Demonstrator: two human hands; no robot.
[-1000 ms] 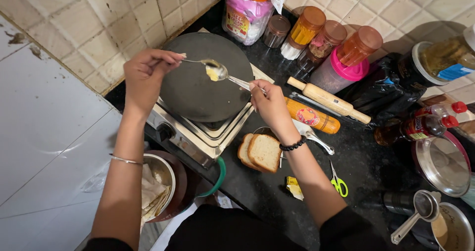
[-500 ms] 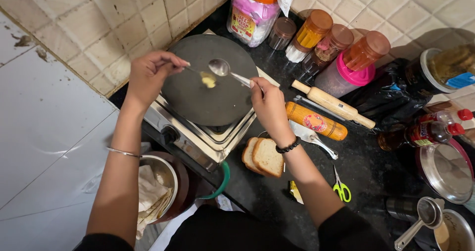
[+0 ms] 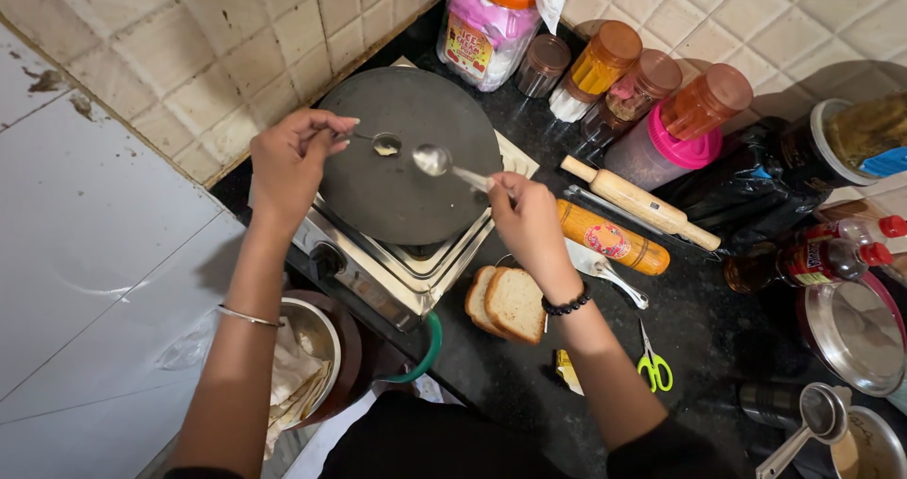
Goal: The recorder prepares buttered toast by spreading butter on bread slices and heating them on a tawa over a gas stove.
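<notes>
A round dark flat pan (image 3: pixel 416 181) sits on a small steel stove (image 3: pixel 397 271). My left hand (image 3: pixel 293 158) holds a small spoon (image 3: pixel 378 144) with a yellowish lump in its bowl, over the pan's left side. My right hand (image 3: pixel 529 224) holds a larger metal spoon (image 3: pixel 436 161) whose empty bowl hovers over the pan's middle, just right of the small spoon. Two bread slices (image 3: pixel 505 304) lie on the black counter (image 3: pixel 699 347) below my right wrist.
Behind the pan stand a pink-filled jar (image 3: pixel 487 30) and several orange-lidded spice jars (image 3: pixel 652 96). A rolling pin (image 3: pixel 642 200), an orange tube (image 3: pixel 614 238), green scissors (image 3: pixel 654 366), bottles (image 3: pixel 812 257) and steel pots (image 3: pixel 855 333) crowd the right. A bowl (image 3: pixel 316 356) sits lower left.
The two spoons have drawn apart: the yellow lump now rides on the small left spoon, which moved left, and the larger right spoon is empty.
</notes>
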